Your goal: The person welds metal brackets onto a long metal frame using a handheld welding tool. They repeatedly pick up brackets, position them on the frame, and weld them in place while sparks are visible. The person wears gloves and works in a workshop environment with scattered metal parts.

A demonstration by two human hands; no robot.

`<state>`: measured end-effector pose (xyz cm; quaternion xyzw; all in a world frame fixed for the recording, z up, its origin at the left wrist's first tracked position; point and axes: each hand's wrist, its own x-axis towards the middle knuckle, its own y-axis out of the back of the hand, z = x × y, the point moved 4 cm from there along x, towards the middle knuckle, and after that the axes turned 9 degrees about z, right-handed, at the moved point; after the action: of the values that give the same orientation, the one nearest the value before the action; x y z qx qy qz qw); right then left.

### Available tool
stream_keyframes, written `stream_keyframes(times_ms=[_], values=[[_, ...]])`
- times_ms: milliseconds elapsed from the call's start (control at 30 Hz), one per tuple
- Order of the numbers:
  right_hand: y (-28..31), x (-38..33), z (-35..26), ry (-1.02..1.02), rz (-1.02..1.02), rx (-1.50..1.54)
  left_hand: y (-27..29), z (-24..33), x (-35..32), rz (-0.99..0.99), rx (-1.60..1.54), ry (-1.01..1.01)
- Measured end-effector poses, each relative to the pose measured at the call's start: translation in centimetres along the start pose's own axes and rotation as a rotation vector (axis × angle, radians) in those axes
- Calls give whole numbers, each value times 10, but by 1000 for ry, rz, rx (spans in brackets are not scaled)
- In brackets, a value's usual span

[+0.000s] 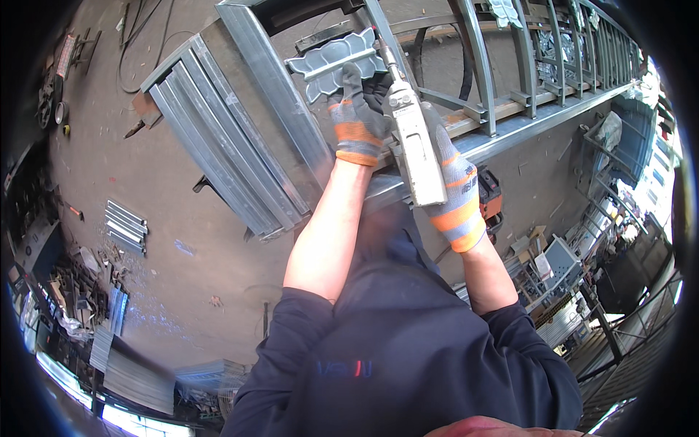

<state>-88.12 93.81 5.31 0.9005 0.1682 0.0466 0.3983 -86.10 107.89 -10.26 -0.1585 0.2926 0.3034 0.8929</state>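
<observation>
My right hand (455,186), in a grey and orange work glove, is wrapped round a white hand-held welding gun (419,149). The gun's slim metal nozzle points away from me, and its tip is beside the end of a leaf-shaped metal ornament (338,62). This silvery ornament has a raised middle rib and sits between the bars of a metal frame (273,87). My left hand (357,124), gloved alike, grips the ornament's near edge, with a finger laid up against the rib. Its other fingers are partly hidden beside the gun.
Ribbed metal panelling (226,138) fills the frame's left part; upright bars (477,65) run off to the far right. An orange and black machine (490,204) stands by my right arm. Metal strips (126,227) and scrap (80,291) lie on the floor at left.
</observation>
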Motion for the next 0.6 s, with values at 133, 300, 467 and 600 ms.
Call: stream_keyframes(times_ms=[133,300,467,600], values=[[2,6,-3,-42,5,13,-3,-6,4,26,-138,-13],[4,10,-7,-58,24,38,-8,-19,7,139,-648,302],[3,12,-9,-75,-6,62,-13,-3,3,181,-680,278],[3,12,-11,-87,35,96,-15,2,-1,251,-681,268]])
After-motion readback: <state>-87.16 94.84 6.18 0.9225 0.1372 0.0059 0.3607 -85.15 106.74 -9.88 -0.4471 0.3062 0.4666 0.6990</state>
